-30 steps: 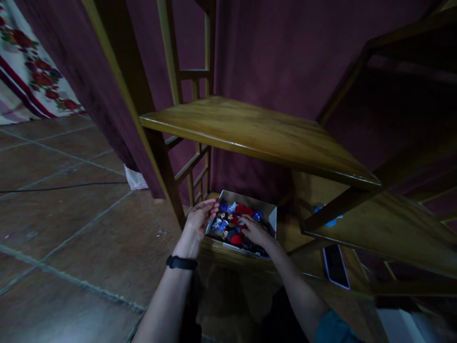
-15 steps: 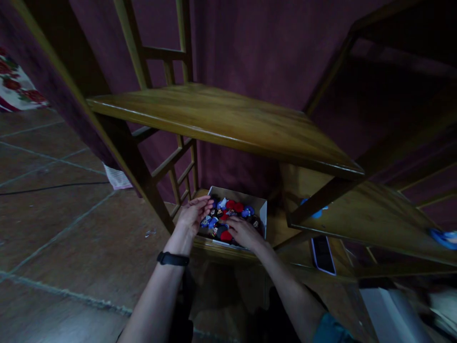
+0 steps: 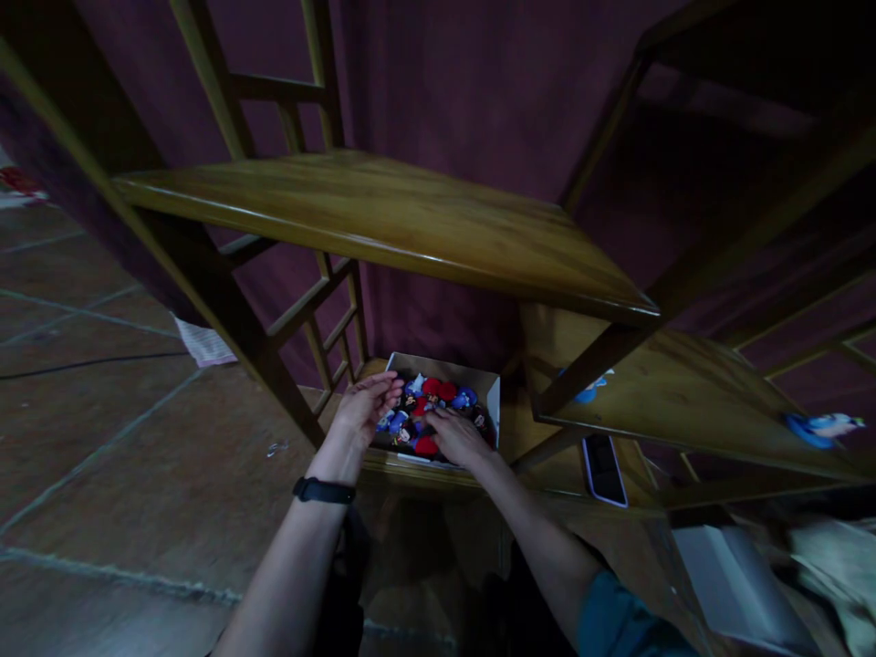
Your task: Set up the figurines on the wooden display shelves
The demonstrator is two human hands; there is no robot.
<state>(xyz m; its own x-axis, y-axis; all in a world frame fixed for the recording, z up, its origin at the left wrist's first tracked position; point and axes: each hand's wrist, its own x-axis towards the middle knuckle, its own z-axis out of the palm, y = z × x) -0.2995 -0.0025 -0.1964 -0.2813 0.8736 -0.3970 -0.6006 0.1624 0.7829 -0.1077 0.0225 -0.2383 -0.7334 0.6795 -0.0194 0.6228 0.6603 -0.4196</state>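
Note:
A shallow white-walled cardboard box (image 3: 494, 401) sits on the low wooden shelf, filled with several small cartoon-character toys (image 3: 431, 391) in blue, red and black. My left hand (image 3: 362, 411), with a black band at the wrist, is at the box's left side. Its fingers are stretched out above the edge, holding nothing. Inside the box, my right hand (image 3: 457, 436) reaches in from the front right. Its fingers are extended and touch the toys near the middle; some fingertips are hard to make out among them.
Over the box juts a higher wooden shelf board (image 3: 383, 210). To the right, a phone (image 3: 605, 470) lies on the low shelf. Blue figures (image 3: 589, 391) stand on the middle board, one more (image 3: 821, 429) farther right. A grey box-like object (image 3: 743, 584) is on the floor at lower right.
The view has shifted slightly, so the shelf appears farther left. My right hand's fingers have drawn closer together among the toys. My left hand stays at the box's left side.

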